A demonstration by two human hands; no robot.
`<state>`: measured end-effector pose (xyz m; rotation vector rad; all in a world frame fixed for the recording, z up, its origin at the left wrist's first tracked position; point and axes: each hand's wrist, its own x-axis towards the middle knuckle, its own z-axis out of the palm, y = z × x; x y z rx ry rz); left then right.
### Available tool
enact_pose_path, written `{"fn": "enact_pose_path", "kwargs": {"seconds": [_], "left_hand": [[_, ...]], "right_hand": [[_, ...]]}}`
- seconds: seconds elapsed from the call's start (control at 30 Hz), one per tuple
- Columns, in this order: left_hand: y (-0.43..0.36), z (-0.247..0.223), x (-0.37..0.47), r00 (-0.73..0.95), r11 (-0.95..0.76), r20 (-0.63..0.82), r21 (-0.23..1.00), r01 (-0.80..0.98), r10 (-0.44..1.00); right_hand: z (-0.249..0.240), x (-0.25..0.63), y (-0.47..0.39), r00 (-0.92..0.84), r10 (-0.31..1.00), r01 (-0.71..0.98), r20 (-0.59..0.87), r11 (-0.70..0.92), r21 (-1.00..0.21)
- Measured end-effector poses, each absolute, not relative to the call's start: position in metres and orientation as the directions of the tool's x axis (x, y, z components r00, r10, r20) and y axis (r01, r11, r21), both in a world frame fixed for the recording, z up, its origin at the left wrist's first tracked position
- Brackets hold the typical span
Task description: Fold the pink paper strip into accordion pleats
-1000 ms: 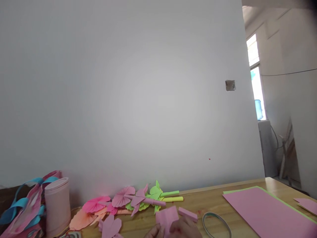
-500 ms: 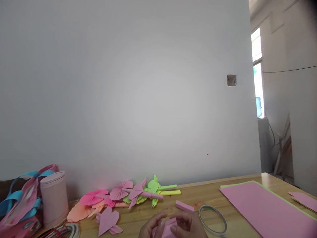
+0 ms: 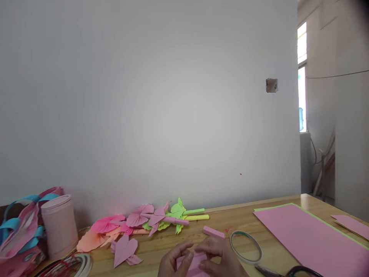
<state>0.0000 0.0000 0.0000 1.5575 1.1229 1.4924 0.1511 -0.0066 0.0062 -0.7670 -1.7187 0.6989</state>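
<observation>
Far left, a pink bag with blue ribbon handles point(image 3: 11, 227) sits beside a lidded pink canister point(image 3: 59, 229), a coiled cable point(image 3: 84, 265) at its foot. Next, pleated paper flowers point(image 3: 140, 215) lie overlapped along the wall, stems mostly rightward, probably kept back to spare the front of the desk point(image 3: 155, 247). A folded pink paper heart point(image 3: 125, 250) lies just nearer. Front centre: left hand point(image 3: 175, 261) and right hand point(image 3: 219, 258) each pinch one side of a pink folded paper point(image 3: 196, 265), thumbs on top; the two-sided grip seems meant to keep its creases aligned. A pink paper strip point(image 3: 213, 232) lies just beyond the right hand; right of it, a tape roll point(image 3: 246, 247) lies flat, scissors point(image 3: 268, 271) nearer, both likely placed for easy reach. Far right, a large pink sheet point(image 3: 305, 238) overlies a green one, smaller paper pieces point(image 3: 353, 226) well aside.
</observation>
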Motion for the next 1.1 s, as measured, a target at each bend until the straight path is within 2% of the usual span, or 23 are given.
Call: {"fn": "enact_pose_path", "kwargs": {"seconds": [0.1, 0.27, 0.47, 0.57, 0.73, 1.1], "left_hand": [[-0.001, 0.002, 0.000, -0.066, -0.342, 0.346, 0.937, 0.069, 0.936], [-0.005, 0.007, 0.002, -0.063, -0.286, 0.284, 0.958, -0.018, 0.957], [-0.008, 0.008, 0.003, -0.022, -0.303, 0.306, 0.948, 0.096, 0.952], [-0.006, 0.005, 0.000, 0.014, -0.297, 0.297, 0.949, 0.108, 0.955], [-0.005, 0.005, -0.002, 0.095, -0.251, 0.243, 0.965, 0.077, 0.965], [-0.006, 0.003, -0.002, 0.020, -0.188, 0.187, 0.980, 0.069, 0.982]], "right_hand": [[0.003, 0.151, -0.005, -0.210, 0.783, 0.145, 0.585, 0.617, -0.773], [-0.002, 0.154, -0.002, -0.137, 0.855, 0.139, 0.501, 0.517, -0.845], [-0.005, 0.157, -0.003, -0.030, 0.920, 0.271, 0.391, 0.384, -0.883], [-0.010, 0.156, -0.004, 0.001, 0.900, 0.296, 0.436, 0.416, -0.860], [-0.010, 0.156, -0.006, -0.047, 0.874, 0.353, 0.484, 0.467, -0.810], [0.007, 0.162, -0.007, -0.228, 0.800, 0.390, 0.555, 0.598, -0.701]]}}
